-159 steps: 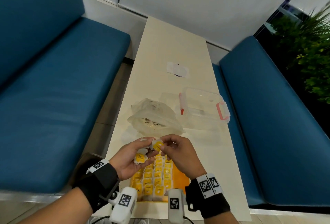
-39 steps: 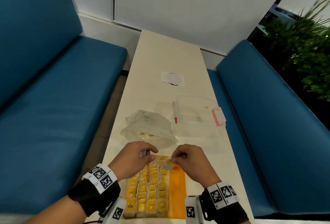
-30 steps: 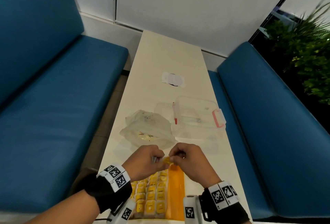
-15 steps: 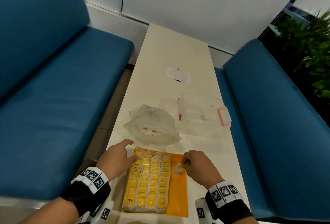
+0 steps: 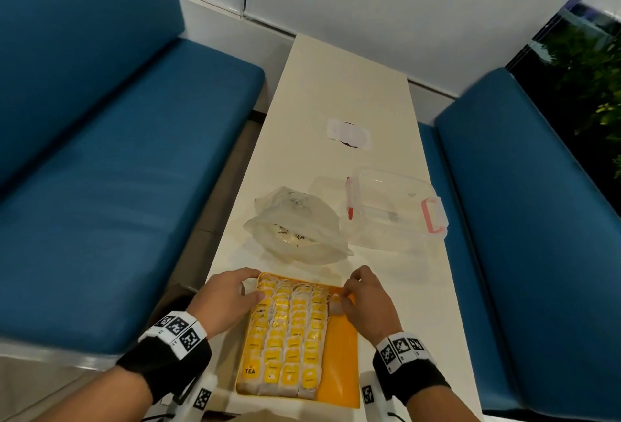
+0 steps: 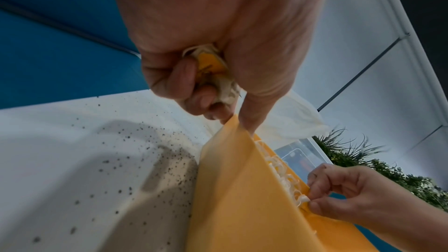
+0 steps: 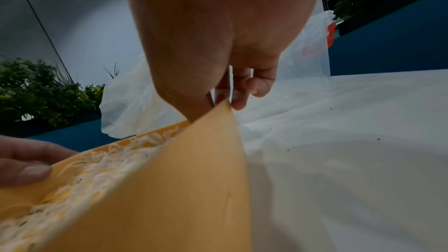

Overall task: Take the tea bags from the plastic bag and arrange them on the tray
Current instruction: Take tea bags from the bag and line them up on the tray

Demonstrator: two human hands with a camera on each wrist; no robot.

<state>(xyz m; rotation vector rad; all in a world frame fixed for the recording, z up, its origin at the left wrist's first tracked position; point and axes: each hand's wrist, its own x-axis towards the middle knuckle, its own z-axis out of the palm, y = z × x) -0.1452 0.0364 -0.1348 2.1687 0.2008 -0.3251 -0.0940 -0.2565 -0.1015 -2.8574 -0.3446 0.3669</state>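
An orange tray (image 5: pixel 339 354) lies at the near end of the table, with several rows of yellow-tagged tea bags (image 5: pixel 289 337) filling its left and middle. My left hand (image 5: pixel 250 287) rests on the tray's far left corner. Its curled fingers hold a tea bag (image 6: pixel 211 64) in the palm. My right hand (image 5: pixel 344 294) is at the far right of the tray and pinches a white tea bag (image 5: pixel 336 306) just above the bare orange strip. The crumpled plastic bag (image 5: pixel 295 230) lies just beyond the tray.
A clear lidded box (image 5: pixel 393 209) with pink latches stands right of the bag. A white paper patch (image 5: pixel 349 132) lies farther up the narrow table. Blue benches (image 5: pixel 100 186) flank both sides. Dark crumbs (image 6: pixel 145 150) dot the tabletop left of the tray.
The hands, which met over the tray's far end, have moved apart. The right hand brought a tea bag down to the right side of the tray; the left went to the far left corner.
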